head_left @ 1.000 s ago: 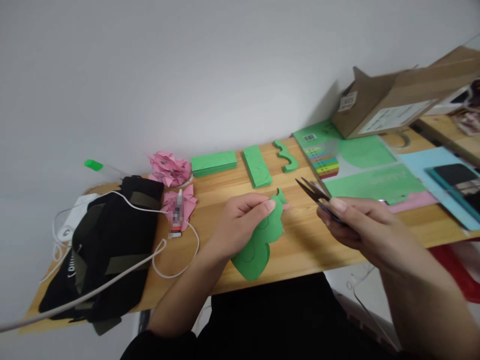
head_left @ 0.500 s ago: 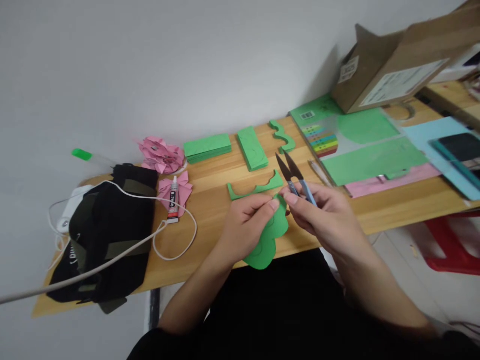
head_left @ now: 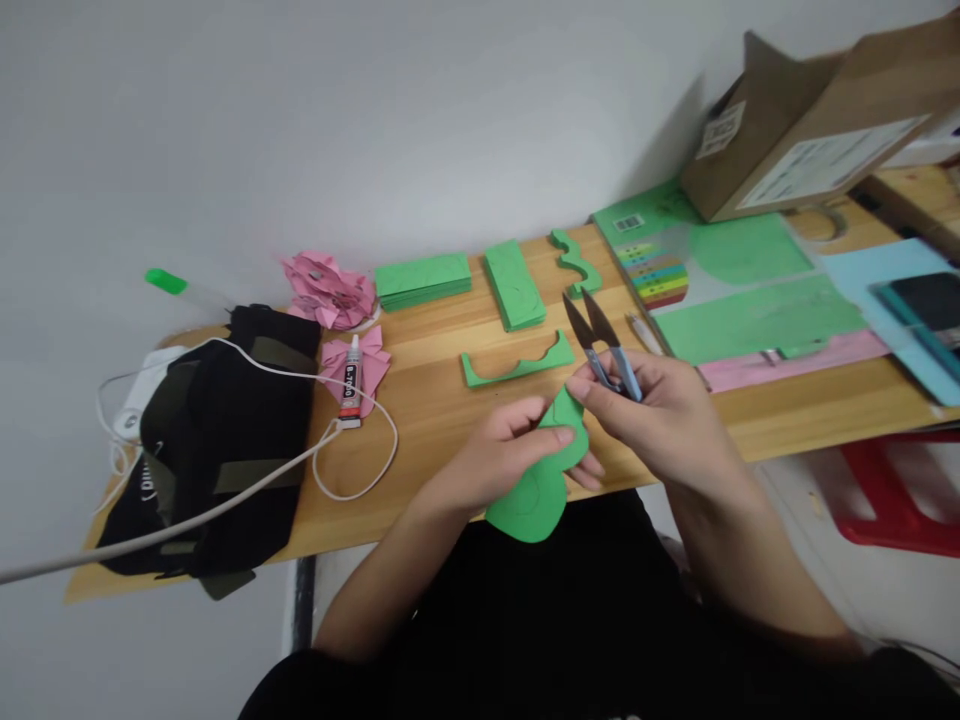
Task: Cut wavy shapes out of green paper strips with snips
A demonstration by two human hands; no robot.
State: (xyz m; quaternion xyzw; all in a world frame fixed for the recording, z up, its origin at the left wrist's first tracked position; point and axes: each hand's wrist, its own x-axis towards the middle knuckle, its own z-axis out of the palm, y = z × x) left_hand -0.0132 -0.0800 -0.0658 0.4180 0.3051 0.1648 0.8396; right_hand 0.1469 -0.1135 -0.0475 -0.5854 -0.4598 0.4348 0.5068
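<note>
My left hand (head_left: 501,452) pinches a green paper cut-out (head_left: 541,478) with rounded lobes, held over the front edge of the wooden table (head_left: 450,400). My right hand (head_left: 660,420) grips small blue-handled snips (head_left: 604,345), blades apart and pointing away from me, and its fingertips touch the top of the cut-out. A green scalloped offcut (head_left: 517,364) lies on the table just beyond both hands.
Two green paper stacks (head_left: 422,279) (head_left: 514,285), a wavy green strip (head_left: 575,264), pink paper flowers (head_left: 328,290), a glue tube (head_left: 350,380), a black bag (head_left: 217,440) with a white cable, coloured paper sheets (head_left: 757,315) and a cardboard box (head_left: 817,130) are on the table.
My right hand has brought the snips in from the right to the cut-out. The scalloped offcut now lies on the table; it was not visible one second ago.
</note>
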